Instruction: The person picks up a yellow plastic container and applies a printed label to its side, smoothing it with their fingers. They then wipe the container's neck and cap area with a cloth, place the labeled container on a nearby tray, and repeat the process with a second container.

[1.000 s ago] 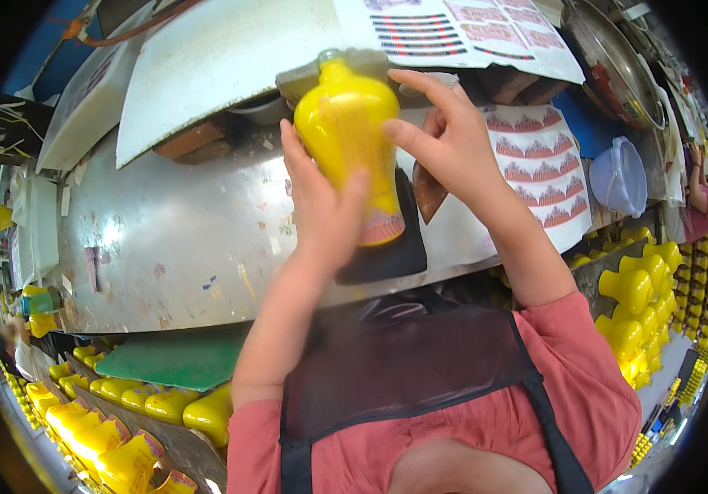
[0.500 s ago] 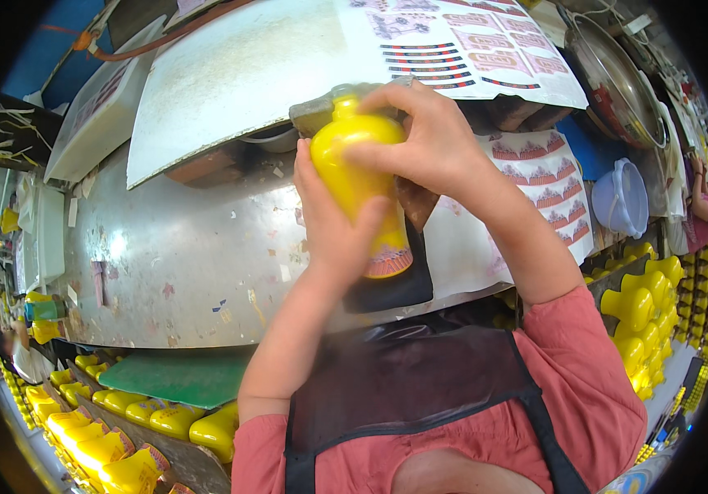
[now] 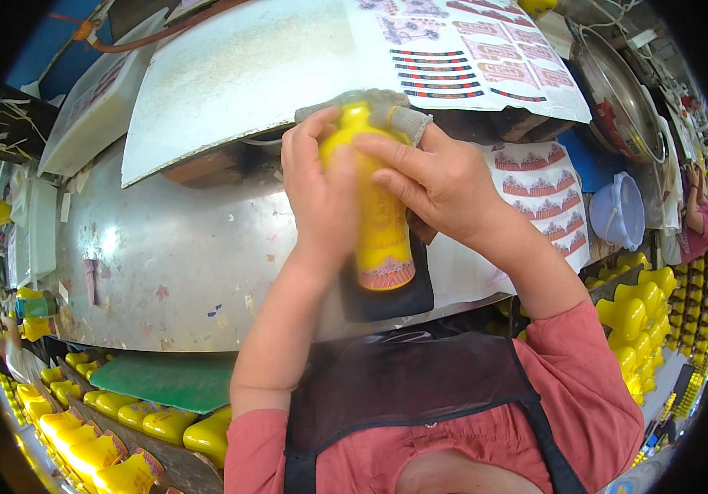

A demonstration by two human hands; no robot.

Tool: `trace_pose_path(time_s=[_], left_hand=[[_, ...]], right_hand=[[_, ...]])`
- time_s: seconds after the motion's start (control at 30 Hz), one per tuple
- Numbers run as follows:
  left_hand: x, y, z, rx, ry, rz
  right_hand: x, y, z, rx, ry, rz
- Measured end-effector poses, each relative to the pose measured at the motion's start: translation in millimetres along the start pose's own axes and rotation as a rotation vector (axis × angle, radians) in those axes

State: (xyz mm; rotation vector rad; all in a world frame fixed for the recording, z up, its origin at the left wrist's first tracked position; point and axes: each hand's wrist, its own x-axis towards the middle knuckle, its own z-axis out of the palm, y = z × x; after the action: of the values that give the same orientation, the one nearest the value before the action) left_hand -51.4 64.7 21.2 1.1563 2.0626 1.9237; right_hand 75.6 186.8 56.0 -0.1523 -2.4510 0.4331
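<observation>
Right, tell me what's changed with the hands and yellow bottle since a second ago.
The left hand has moved up the yellow bottle, nearer its neck. The right hand has come leftward, its fingers now over the bottle's front. Blur hides whether either grip changed. The bottle is still between both hands; the pale bucket stayed put.

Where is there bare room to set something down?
Mostly bare: scuffed grey metal benchtop left of the left hand, between flat white board and flat green board. Crowded rightward: glossy yellow vase, right hand, printed white sheet.
</observation>
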Motion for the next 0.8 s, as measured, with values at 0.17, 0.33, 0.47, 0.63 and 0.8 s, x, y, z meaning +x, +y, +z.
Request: trace_pose_path(time_s=[0.17,0.33,0.47,0.63,0.8], left_hand=[[-2.4,6.6,0.1,-0.364,0.029,-0.259],[1.7,3.8,0.9,-0.168,0.004,-0.164],[2.4,0.7,2.6,-0.163,0.028,-0.161],[0.6,3.7,3.8,-0.324,0.058,-0.245],[1.8,1.8,2.2,-0.19,0.034,-0.158]], right_hand=[[3.4,-3.3,-2.4,-0.031,-0.034,-0.012],[2.4,-4.2,-5.3,-0.078,-0.068,-0.014],[1.2,-3.8,-5.8,-0.096,-0.087,-0.019],[1.6,-1.5,-4.8,-0.028,-0.056,0.002],[-0.9,-0.8,-5.7,0.039,0.002,-0.11]])
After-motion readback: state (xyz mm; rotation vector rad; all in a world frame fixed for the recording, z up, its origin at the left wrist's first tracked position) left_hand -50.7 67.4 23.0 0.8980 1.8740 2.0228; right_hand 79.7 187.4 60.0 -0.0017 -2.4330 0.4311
